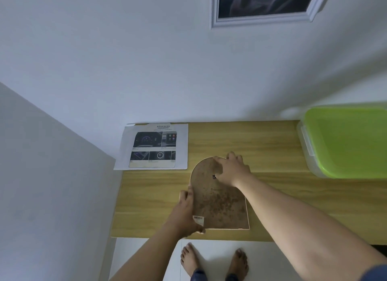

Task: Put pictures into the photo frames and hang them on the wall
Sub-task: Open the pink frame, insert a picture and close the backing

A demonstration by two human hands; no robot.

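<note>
Wooden table (272, 146), left hand (184, 213) gripping arched frame (219, 205), right hand (232, 169) holding top

View from a person's own head, taking in both arms and both feet. The left hand (184, 213) and the right hand (232, 169) are bare, and the forearm behind each is bare too, from the wrist back past the elbow. Far back from the right hand, at the upper arm, the edge of a blue sleeve (377, 273) shows, slightly blurred. Nearer the person than the hands are two bare feet with the toes plain to see: the left foot (189, 259) below the left hand, the right foot (238, 262) below the right wrist. Dark blue trouser hems (199, 276) cover both ankles behind the toes.
</note>
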